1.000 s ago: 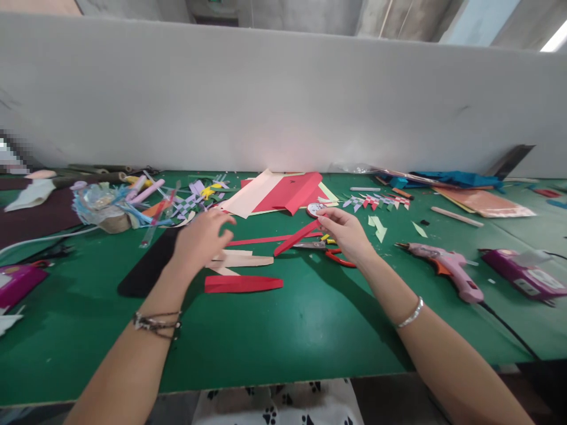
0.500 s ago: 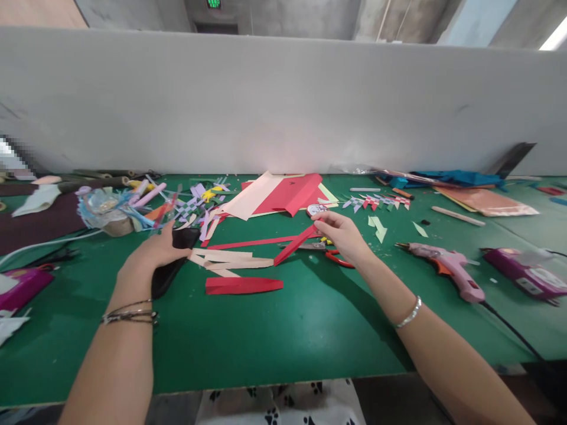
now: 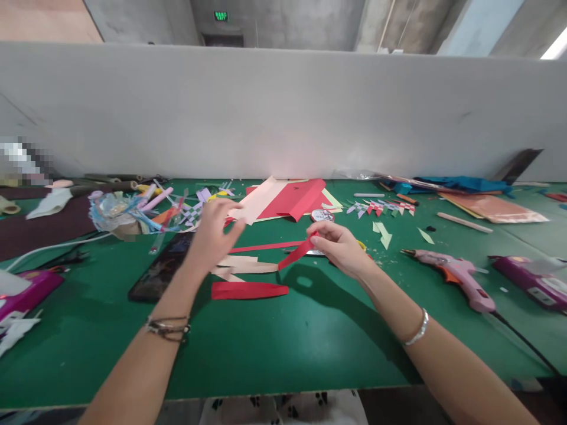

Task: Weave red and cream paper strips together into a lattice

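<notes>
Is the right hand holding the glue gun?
No, the right hand pinches a red paper strip, and the pink glue gun lies on the green table.

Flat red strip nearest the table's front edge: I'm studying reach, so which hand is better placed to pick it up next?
Probably the left hand: it is open, appears empty and hovers just beyond the flat red strip. The right hand is occupied, pinching the raised red strip.

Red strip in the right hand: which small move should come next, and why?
Perhaps bring the left hand to the lower end of the red strip: the right hand pinches the upper end, the lower is by the pale strips, and the left looks open and empty.
</notes>
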Motion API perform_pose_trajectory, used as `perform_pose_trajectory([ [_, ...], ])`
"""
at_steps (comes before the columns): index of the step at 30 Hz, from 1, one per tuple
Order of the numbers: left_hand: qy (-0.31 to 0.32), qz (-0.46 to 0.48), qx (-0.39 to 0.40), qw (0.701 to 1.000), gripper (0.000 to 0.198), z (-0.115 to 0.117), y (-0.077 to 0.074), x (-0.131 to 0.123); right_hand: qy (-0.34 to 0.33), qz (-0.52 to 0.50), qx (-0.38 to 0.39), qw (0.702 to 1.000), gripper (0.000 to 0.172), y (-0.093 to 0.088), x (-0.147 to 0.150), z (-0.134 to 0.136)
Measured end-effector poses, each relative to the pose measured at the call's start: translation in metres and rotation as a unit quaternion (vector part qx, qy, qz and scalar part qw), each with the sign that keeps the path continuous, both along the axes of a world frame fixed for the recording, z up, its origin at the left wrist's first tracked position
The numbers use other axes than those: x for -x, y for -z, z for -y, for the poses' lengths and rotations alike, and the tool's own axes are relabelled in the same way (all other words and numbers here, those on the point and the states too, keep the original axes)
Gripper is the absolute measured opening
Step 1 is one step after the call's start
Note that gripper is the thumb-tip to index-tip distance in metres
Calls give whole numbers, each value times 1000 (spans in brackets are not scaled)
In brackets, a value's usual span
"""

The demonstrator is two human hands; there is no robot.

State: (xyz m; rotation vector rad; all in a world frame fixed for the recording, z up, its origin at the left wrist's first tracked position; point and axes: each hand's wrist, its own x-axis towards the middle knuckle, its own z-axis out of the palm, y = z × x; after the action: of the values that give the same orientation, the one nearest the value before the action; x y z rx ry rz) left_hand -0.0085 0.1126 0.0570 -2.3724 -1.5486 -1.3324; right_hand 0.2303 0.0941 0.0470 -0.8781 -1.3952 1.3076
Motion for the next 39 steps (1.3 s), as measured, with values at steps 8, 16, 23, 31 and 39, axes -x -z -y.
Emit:
perform_pose_trajectory([
  [8,354,185,415,817,36,33,12,-76,38,66,-85,993,10,-9,-7,0],
  [16,350,303,567,681,28,40,16,-74,-21,116,-57,991,10,-5,-6,3],
  [23,316,349,609,638,29,44,22,-77,-48,133,-24,990,16,-1,2,7],
  [31,329,347,602,639,29,43,26,-76,-28,113,29,993,9,3,1,3],
  [39,304,327,588,674,30,42,29,-77,8,137,-8,991,7,2,-3,0],
])
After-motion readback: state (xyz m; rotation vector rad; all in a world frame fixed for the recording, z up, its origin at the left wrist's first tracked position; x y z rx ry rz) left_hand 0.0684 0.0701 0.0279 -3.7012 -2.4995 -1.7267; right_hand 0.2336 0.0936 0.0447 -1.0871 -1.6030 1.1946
